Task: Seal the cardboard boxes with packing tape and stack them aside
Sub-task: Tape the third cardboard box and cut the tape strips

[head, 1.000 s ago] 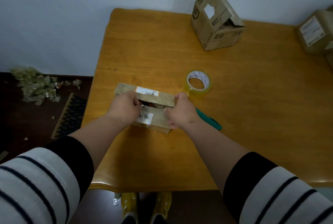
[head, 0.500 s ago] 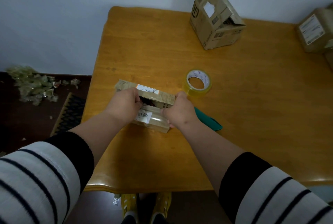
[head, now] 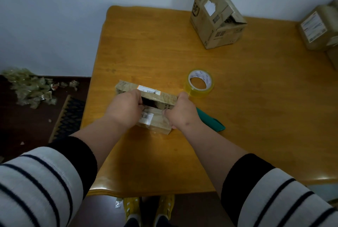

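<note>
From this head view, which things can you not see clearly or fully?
- Contents of the small box: only a dark gap shows between its flaps.
- Fingertips of the left hand and right hand: curled over the flaps, hidden.
- Green object: partly behind the right hand, unidentifiable.
- Boxes at the right edge: cut off by the frame.
- Label text: too small to read.

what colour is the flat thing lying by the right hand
Teal green, partly hidden under the right hand; head view.
</note>
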`<state>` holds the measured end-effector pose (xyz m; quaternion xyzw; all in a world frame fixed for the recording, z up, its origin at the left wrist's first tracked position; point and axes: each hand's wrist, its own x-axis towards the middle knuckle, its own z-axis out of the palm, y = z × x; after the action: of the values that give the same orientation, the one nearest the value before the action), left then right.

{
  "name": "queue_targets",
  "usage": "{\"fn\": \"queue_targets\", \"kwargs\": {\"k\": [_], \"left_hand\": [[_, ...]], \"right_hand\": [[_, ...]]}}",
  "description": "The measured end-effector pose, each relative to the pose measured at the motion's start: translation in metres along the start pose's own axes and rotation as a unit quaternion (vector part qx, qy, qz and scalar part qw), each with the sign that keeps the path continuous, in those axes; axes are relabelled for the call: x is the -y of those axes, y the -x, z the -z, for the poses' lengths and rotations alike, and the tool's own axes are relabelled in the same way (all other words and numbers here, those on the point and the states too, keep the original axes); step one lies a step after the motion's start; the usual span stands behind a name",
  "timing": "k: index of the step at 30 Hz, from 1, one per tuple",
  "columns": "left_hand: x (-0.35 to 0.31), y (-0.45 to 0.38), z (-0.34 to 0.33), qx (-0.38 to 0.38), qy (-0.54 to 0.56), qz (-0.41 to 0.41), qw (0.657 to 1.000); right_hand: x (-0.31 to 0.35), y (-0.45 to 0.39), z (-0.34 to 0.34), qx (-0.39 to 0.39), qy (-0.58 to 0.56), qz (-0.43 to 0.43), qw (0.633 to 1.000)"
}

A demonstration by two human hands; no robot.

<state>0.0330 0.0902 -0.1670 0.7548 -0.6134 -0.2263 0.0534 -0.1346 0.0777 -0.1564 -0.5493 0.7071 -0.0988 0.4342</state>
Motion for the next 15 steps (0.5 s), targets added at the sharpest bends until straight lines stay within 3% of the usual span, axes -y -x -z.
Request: {"fn": "queue_targets", "kwargs": {"k": [4, 12, 15], "left_hand": [[0.005, 0.003, -0.004, -0.026, -0.045, -0.009, 0.999], [0.012, 0.004, -0.005, -0.05, -0.025, -0.032, 0.998], [0.013, 0.004, 0.001, -0.025, -0.027, -0.047, 0.998]], "right_hand": [[0.0, 0.001, 0.001, 0.0, 0.019, 0.002, 1.0], [0.0, 0.0, -0.001, -0.002, 0.029, -0.002, 1.0], [0.0, 0.0, -0.001, -0.003, 0.035, -0.005, 0.999]]}}
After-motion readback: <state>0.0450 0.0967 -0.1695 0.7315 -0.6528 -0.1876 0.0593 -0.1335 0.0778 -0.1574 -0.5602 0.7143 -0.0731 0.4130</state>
